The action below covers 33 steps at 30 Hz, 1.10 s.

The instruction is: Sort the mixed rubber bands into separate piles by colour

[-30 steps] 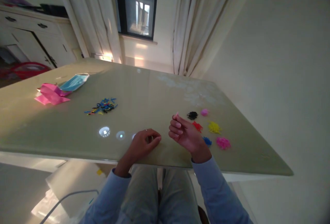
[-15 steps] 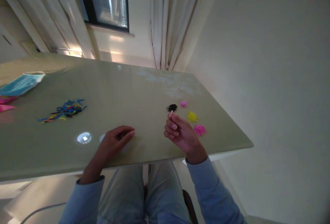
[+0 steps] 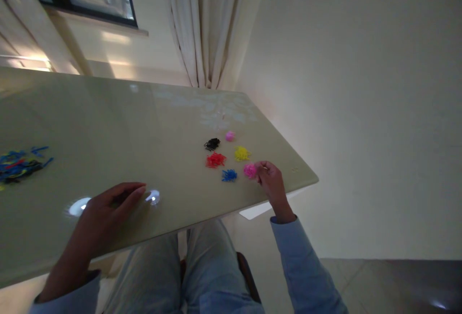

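My right hand (image 3: 269,176) is closed in a pinch at the right edge of a bright pink pile (image 3: 249,170) of small bands. Whatever is between its fingertips is too small to make out. Near it lie a yellow pile (image 3: 241,153), a blue pile (image 3: 229,175), a red pile (image 3: 215,160) and a black pile (image 3: 212,144) of similar thin bands. A lighter pink clump (image 3: 230,136) sits behind them. My left hand (image 3: 110,210) rests on the table, thumb and forefinger tips together, with nothing visible in them.
A mixed heap of blue, black, red and yellow bands (image 3: 18,165) lies at the table's left. The glossy table (image 3: 162,136) ends at a front edge above my legs and at a right edge near the wall (image 3: 342,111). Curtains (image 3: 205,25) hang behind.
My right hand has moved rightward from in front of the black pile to the bright pink pile, uncovering the red and blue piles. The view has turned right; the face mask is out of view.
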Each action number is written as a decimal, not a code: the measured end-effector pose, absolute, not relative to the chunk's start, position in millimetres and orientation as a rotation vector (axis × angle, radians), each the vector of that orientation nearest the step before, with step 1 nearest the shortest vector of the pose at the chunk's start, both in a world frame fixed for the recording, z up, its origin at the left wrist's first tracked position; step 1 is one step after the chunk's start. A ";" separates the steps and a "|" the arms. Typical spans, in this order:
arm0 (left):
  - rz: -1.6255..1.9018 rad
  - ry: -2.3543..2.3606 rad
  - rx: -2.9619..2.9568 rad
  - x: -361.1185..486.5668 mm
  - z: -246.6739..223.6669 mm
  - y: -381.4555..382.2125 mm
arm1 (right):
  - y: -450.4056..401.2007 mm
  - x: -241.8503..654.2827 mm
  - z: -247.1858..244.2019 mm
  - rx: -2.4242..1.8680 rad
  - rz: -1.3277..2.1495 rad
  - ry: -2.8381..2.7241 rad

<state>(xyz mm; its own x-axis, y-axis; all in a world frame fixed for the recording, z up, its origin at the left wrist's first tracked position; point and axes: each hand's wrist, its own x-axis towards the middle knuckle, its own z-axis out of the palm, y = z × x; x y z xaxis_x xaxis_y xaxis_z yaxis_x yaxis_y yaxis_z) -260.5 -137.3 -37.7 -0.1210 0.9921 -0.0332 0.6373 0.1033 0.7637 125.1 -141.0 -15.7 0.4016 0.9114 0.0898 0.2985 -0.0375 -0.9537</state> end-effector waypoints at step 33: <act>0.961 1.658 1.615 -251.1 -34.3 -138.4 | -139.5 11.6 -26.5 -1.255 0.613 -1.893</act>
<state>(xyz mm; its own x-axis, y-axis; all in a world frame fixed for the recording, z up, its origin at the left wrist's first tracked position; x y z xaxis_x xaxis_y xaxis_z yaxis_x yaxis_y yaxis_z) -251.1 -138.4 -34.3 -0.0551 0.9970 0.0538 0.5418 -0.0154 0.8403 11.6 -139.5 -26.5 -0.2196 0.9166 0.3342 0.5472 0.3993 -0.7356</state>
